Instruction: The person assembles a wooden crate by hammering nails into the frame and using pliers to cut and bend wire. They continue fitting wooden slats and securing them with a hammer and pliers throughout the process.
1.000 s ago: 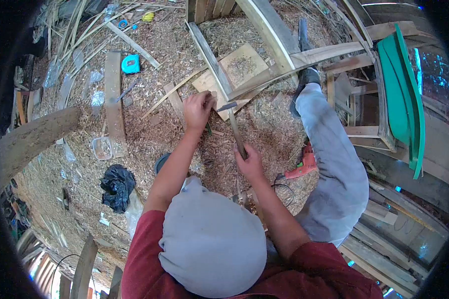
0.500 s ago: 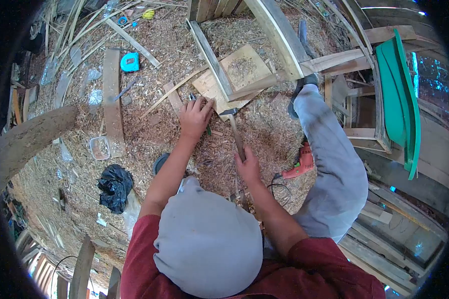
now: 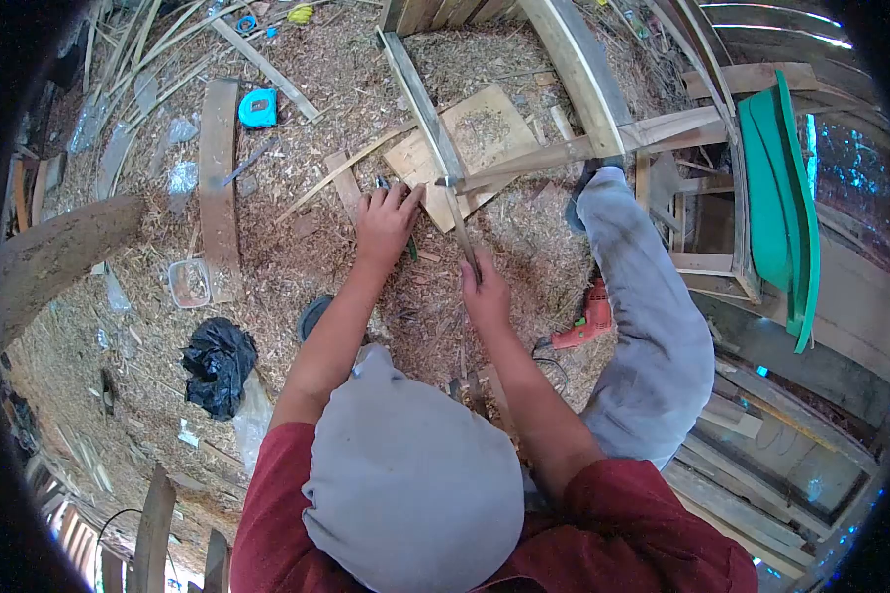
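My right hand [image 3: 487, 295] is wrapped around the wooden handle of a hammer [image 3: 462, 225]. The hammer's head is at the near corner of a wooden frame [image 3: 420, 104], touching it or just above it. To the left, my left hand [image 3: 386, 232] has its fingers bent, with the fingertips beside that same corner. Whatever they may pinch is too small to make out. A dark metal tip shows past its fingers and a bit of green beside the palm, perhaps one tool partly hidden under the hand. Below the frame lies a flat plywood piece [image 3: 489, 124].
A red power drill [image 3: 590, 314] lies by my right leg. On the left are a blue tape measure [image 3: 258, 108], a long plank [image 3: 219, 188], a plastic tub [image 3: 189, 284] and a black bag [image 3: 218, 366]. A green plastic basin [image 3: 776, 198] leans at the right. Wood shavings cover the ground.
The hammer head has moved up and slightly left, from below the frame's corner onto or just over it. My left hand stays beside the corner. The view has shifted slightly.
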Demonstrator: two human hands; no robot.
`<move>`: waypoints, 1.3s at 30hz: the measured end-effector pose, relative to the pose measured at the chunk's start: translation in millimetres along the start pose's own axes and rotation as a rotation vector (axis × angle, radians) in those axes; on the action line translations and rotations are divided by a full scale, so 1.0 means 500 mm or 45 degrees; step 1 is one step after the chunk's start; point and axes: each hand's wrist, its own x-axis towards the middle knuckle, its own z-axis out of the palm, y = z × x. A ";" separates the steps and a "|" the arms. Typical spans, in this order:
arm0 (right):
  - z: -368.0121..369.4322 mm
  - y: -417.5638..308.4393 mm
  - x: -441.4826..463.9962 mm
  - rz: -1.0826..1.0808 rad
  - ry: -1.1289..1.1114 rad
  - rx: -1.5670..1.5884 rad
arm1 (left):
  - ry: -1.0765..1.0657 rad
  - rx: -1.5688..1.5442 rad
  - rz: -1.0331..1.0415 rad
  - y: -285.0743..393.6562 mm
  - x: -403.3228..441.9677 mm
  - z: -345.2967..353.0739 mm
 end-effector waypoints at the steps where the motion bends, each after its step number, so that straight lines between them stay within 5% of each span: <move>1: 0.003 0.002 0.016 -0.002 -0.014 -0.047 | -0.004 -0.008 0.008 -0.002 -0.001 0.001; 20: -0.047 -0.026 0.081 -0.011 -0.162 -0.301 | 0.001 0.055 0.122 -0.027 0.001 0.010; 26: -0.025 0.008 0.081 -0.226 -0.083 -0.207 | 0.017 0.047 0.131 -0.031 -0.003 0.019; 39: -0.037 -0.025 0.078 -0.049 -0.164 -0.267 | -0.010 0.025 0.123 -0.025 0.000 0.007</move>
